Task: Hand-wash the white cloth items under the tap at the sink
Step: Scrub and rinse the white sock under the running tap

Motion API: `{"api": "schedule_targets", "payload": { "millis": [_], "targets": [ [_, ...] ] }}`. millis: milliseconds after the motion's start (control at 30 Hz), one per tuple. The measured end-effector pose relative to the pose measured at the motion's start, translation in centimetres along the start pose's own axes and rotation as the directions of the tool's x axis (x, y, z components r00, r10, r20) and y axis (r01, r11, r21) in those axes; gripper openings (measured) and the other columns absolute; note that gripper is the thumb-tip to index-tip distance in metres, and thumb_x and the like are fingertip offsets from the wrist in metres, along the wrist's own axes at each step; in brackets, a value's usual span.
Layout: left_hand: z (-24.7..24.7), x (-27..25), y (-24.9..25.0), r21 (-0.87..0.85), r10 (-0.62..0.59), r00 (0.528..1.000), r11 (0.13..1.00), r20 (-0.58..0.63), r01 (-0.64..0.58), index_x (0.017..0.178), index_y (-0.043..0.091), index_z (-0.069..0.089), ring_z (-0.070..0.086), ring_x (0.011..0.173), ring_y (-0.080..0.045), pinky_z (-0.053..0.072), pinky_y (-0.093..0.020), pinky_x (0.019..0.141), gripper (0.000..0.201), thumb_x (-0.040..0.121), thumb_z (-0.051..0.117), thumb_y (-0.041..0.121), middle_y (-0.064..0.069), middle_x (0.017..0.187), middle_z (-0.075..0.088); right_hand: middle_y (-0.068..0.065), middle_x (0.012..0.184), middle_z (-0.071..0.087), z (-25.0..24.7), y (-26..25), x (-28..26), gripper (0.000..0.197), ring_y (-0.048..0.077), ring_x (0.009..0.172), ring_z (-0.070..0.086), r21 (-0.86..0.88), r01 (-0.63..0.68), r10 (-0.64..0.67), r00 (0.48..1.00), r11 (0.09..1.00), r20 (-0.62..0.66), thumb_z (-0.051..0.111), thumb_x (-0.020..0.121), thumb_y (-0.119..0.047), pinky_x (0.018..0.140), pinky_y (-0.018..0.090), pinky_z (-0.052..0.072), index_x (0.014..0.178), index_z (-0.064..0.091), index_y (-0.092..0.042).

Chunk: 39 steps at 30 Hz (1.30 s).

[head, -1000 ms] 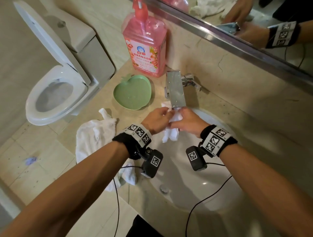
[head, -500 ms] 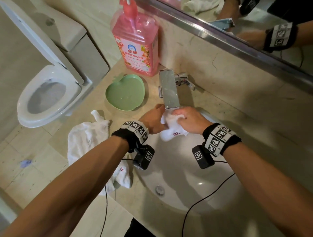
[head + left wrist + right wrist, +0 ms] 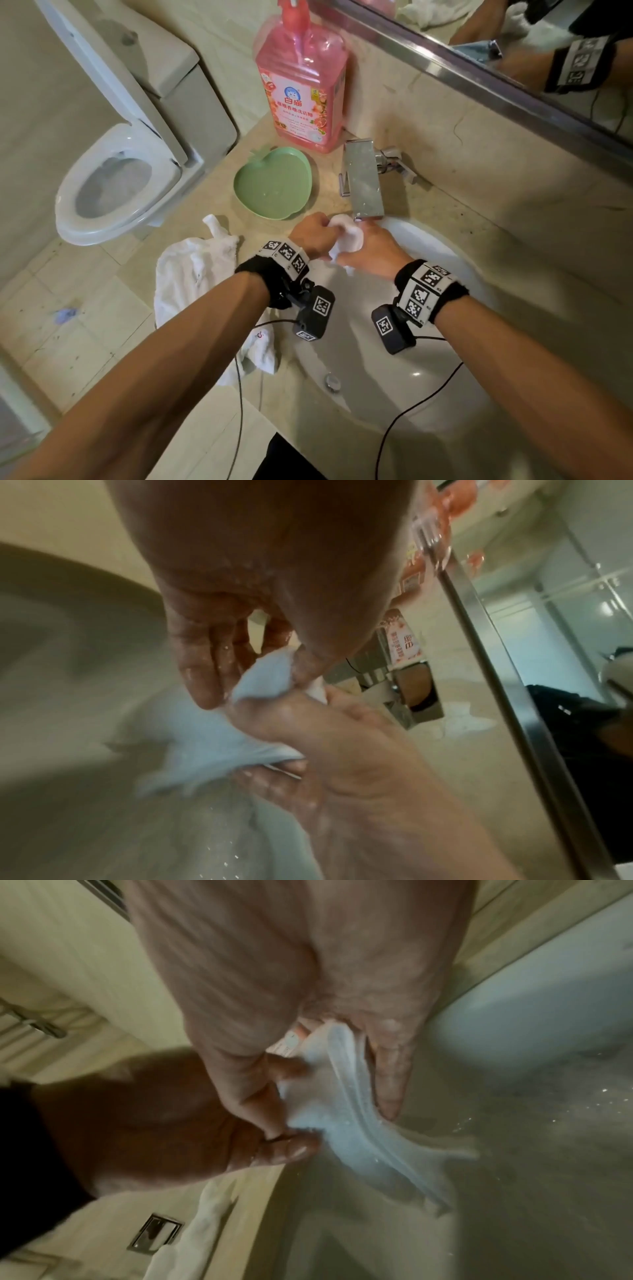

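A small wet white cloth [image 3: 347,236] is bunched between both hands just under the spout of the chrome tap [image 3: 363,178], above the back of the white sink [image 3: 428,404]. My left hand [image 3: 313,234] grips its left side and my right hand [image 3: 371,248] grips its right side. In the left wrist view the white cloth [image 3: 205,739] hangs down from the fingers, with water drops below. The right wrist view has the white cloth [image 3: 335,1104] pinched between my thumb and fingers. More white cloth items [image 3: 195,274] lie heaped on the counter left of the sink.
A pink detergent bottle [image 3: 301,82] stands at the back of the counter, a green apple-shaped dish [image 3: 272,183] in front of it. A toilet [image 3: 116,178] with raised lid is at the left. A mirror [image 3: 513,44] runs above. Wrist-camera cables hang over the basin.
Both hands have worked the cloth together under the spout; it went from hanging loose between them to a tighter bunch.
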<state>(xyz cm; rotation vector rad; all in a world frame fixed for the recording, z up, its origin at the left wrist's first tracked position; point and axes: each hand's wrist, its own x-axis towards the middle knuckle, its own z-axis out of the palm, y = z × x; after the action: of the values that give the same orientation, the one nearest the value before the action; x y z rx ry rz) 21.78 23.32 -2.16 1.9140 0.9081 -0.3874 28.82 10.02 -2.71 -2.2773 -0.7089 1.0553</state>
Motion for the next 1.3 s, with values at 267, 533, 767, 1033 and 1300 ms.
{"api": "schedule_targets", "payload": {
  "millis": [267,533,767,1033,1300],
  "targets": [
    [0.2,-0.7,-0.7,-0.113,0.125,0.992,0.986,0.009,-0.123,0.113,0.009,0.046,0.052,0.098,-0.021,0.041,-0.026,0.078,0.031,0.085,0.06,0.008,-0.003,0.104,0.054,0.009,0.127,0.067,-0.6,0.7,1.3,0.04,0.024,0.12,0.061,0.199,-0.079,0.109,0.984,0.977,-0.141,0.058,0.087,-0.002,0.102,0.031,0.048,0.126,0.067,-0.011],
    [1.8,1.1,-0.7,0.222,0.217,0.918,0.928,0.333,-0.3,0.146,0.019,0.041,0.053,0.124,-0.021,0.039,-0.034,0.108,0.097,0.064,0.091,0.029,-0.002,0.137,0.056,0.0,0.098,0.075,-2.7,2.6,0.7,0.054,0.022,0.101,0.067,0.54,-0.044,0.068,0.997,0.84,-0.025,0.049,0.076,0.02,0.076,0.036,0.059,0.104,0.07,-0.021],
    [2.7,2.6,-0.1,0.492,0.416,0.88,0.731,0.228,-0.473,0.125,0.02,0.062,0.059,0.115,-0.028,0.039,-0.025,0.089,0.042,0.085,0.066,0.032,-0.009,0.125,0.064,0.004,0.102,0.069,-5.3,4.1,0.7,0.028,0.024,0.089,0.066,0.422,-0.167,0.105,0.98,0.891,0.166,0.078,0.076,0.002,0.069,0.034,0.053,0.085,0.064,-0.02],
    [2.8,2.0,2.0,0.743,0.315,0.939,0.594,0.139,-0.31,0.102,0.008,0.065,0.066,0.091,-0.031,0.049,-0.035,0.07,0.021,0.085,0.063,0.021,-0.012,0.102,0.068,0.007,0.089,0.074,-3.6,2.6,2.0,0.044,0.022,0.077,0.074,0.038,-0.127,0.115,0.965,0.991,0.235,0.092,0.063,-0.024,0.053,0.028,0.056,0.099,0.069,-0.016],
    [2.9,2.0,2.4,0.733,0.319,0.936,0.599,0.151,-0.322,0.08,0.021,0.06,0.059,0.073,-0.028,0.042,-0.03,0.064,0.016,0.091,0.05,0.028,-0.007,0.097,0.07,-0.014,0.071,0.05,-1.4,2.4,3.1,0.025,0.016,0.078,0.062,-0.474,0.128,-0.102,0.991,0.871,0.082,0.081,0.073,-0.032,0.067,0.023,0.044,0.066,0.057,-0.027]
  ]
}}
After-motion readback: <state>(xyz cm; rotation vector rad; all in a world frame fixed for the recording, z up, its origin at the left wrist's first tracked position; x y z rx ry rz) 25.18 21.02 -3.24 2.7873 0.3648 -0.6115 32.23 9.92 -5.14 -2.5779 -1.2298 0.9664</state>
